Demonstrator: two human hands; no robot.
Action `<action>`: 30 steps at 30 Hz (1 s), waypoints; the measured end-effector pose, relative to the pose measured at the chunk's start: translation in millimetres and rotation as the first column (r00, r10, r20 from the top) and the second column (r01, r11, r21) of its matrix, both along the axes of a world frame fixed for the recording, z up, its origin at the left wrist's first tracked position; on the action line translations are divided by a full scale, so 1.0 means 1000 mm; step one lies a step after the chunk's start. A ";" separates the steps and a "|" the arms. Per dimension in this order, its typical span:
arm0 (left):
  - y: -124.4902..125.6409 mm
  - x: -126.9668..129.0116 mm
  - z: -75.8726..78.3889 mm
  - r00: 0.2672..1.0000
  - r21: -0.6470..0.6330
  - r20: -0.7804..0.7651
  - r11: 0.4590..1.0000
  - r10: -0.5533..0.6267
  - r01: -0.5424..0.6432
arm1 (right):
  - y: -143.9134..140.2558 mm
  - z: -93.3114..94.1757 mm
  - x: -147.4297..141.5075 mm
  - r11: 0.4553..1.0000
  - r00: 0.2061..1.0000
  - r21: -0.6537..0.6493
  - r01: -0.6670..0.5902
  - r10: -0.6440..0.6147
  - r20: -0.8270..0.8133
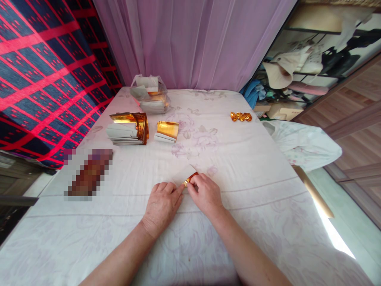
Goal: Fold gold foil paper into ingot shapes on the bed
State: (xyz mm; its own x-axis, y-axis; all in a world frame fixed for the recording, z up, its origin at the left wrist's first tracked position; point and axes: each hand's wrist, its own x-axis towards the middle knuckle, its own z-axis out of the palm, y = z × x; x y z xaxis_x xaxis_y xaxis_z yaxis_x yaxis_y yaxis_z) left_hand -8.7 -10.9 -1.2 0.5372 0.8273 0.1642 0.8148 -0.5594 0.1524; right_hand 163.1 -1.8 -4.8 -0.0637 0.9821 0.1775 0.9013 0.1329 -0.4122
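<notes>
Both hands meet low in the frame, just left of centre, on a bed covered with a pale floral sheet. Left hand lies knuckles up, fingers curled, fingertips pressing the near edge of a small gold foil paper. Right hand pinches the same paper from the right, thumb and forefinger closed on its gold edge. The paper lies flat on the sheet, white side up, gold showing only at the fold by the fingertips. The two hands touch each other at the fingertips.

Upper left of centre: a stack of papers, white below with gold foil curled on top. Just right of it, a smaller stack, gold face tilted up. Behind both, near the curtain, a clear plastic bag holding more paper. Upper right of centre, well apart from the hands: a few folded gold pieces in a short row.

Left of the hands, a blurred-out patch on the sheet; contents not readable. A lilac curtain hangs behind the bed. A red and blue checked cloth fills the upper left.
</notes>
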 end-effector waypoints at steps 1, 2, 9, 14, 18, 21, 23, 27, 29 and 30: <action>0.000 0.000 0.000 1.000 0.000 0.000 1.000 0.000 0.000 | 0.000 0.000 0.000 1.000 1.000 0.001 0.002 -0.002 0.001; 0.000 0.000 0.000 1.000 0.000 0.000 1.000 0.000 0.000 | 0.000 -0.001 0.000 1.000 1.000 0.001 0.004 -0.004 0.003; 0.000 0.000 -0.001 1.000 -0.011 0.005 1.000 0.003 -0.003 | 0.000 -0.002 0.000 1.000 1.000 0.009 0.003 -0.003 0.009; 0.000 0.000 -0.001 1.000 -0.012 0.006 1.000 0.001 -0.001 | 0.001 -0.002 0.000 1.000 1.000 0.002 0.007 -0.007 0.002; 0.000 0.000 -0.001 1.000 -0.006 0.003 1.000 0.000 0.000 | 0.001 -0.001 0.000 1.000 1.000 -0.014 0.012 -0.012 0.007; 0.000 0.000 -0.002 1.000 -0.005 0.007 1.000 0.000 0.000 | 0.001 0.000 -0.001 1.000 1.000 -0.023 0.015 -0.014 0.013; 0.000 -0.001 -0.001 1.000 -0.008 0.006 1.000 0.002 -0.002 | 0.001 0.000 -0.001 0.999 1.000 -0.029 0.018 -0.017 0.015; 0.000 0.000 0.000 1.000 -0.013 -0.005 1.000 0.007 -0.007 | 0.001 0.002 -0.001 0.999 1.000 -0.044 0.025 -0.025 0.011; 0.000 0.000 0.000 1.000 -0.014 -0.017 1.000 0.006 -0.007 | 0.002 0.002 -0.001 0.999 1.000 -0.047 0.028 -0.027 0.011; 0.000 0.000 0.001 1.000 -0.014 -0.025 1.000 0.006 -0.007 | 0.002 0.002 -0.001 0.999 1.000 -0.045 0.029 -0.029 0.012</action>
State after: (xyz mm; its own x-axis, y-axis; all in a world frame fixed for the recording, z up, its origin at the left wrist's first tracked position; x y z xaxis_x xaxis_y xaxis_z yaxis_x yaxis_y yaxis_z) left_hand -8.3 -11.0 -0.6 0.5355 0.8330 0.1391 0.8221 -0.5519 0.1401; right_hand 162.1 0.0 -3.2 -0.0370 0.9905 0.1321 0.9092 0.0883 -0.4068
